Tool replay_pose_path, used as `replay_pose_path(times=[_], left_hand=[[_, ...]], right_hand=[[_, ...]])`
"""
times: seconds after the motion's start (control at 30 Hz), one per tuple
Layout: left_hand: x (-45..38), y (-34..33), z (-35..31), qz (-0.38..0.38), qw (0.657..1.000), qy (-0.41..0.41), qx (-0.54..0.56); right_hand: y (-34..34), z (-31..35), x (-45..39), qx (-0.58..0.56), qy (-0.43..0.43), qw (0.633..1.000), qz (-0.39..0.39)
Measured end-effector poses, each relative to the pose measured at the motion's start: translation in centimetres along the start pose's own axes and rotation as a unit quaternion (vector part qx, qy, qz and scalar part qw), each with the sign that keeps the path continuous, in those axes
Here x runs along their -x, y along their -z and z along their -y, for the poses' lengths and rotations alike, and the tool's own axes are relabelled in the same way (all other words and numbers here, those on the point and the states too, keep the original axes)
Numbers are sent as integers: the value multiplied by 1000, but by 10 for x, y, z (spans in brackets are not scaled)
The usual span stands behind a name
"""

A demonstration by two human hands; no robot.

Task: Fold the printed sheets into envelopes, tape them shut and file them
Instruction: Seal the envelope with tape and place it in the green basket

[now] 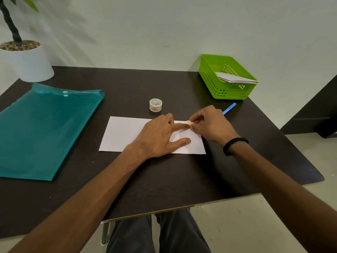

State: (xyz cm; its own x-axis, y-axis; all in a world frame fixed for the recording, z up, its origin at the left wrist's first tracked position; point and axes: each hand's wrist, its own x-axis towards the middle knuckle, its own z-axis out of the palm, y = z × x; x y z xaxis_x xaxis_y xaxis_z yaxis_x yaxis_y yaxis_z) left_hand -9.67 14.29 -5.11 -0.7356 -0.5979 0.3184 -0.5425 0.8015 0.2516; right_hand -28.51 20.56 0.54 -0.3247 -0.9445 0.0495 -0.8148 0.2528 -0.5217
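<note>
A white folded sheet point(124, 134) lies flat on the dark table point(164, 179). My left hand point(160, 137) presses on its right half with straight fingers, the forefinger pointing at a small piece of tape point(189, 122). My right hand point(211, 125) pinches that piece of tape at the sheet's upper right edge. A patterned tape roll point(155, 105) stands just behind the sheet. Folded white envelopes point(235, 79) lie in a green basket point(215, 83) at the back right.
A teal plastic folder point(43, 132) lies on the left of the table. A blue pen point(229, 108) lies behind my right hand. A white plant pot point(27, 64) stands at the back left corner. The table's right edge is near my right forearm.
</note>
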Motion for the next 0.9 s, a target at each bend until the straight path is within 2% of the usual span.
replay_pose_path(times=[0.53, 0.77, 0.9], left_hand=[[-1, 5, -5, 14, 998, 1, -55], [-1, 3, -5, 5, 998, -1, -66], [0, 2, -3, 0, 998, -2, -70]], right_hand=[[-4, 13, -3, 85, 10, 996, 28], [0, 10, -2, 65, 19, 997, 22], [9, 1, -3, 15, 11, 999, 31]])
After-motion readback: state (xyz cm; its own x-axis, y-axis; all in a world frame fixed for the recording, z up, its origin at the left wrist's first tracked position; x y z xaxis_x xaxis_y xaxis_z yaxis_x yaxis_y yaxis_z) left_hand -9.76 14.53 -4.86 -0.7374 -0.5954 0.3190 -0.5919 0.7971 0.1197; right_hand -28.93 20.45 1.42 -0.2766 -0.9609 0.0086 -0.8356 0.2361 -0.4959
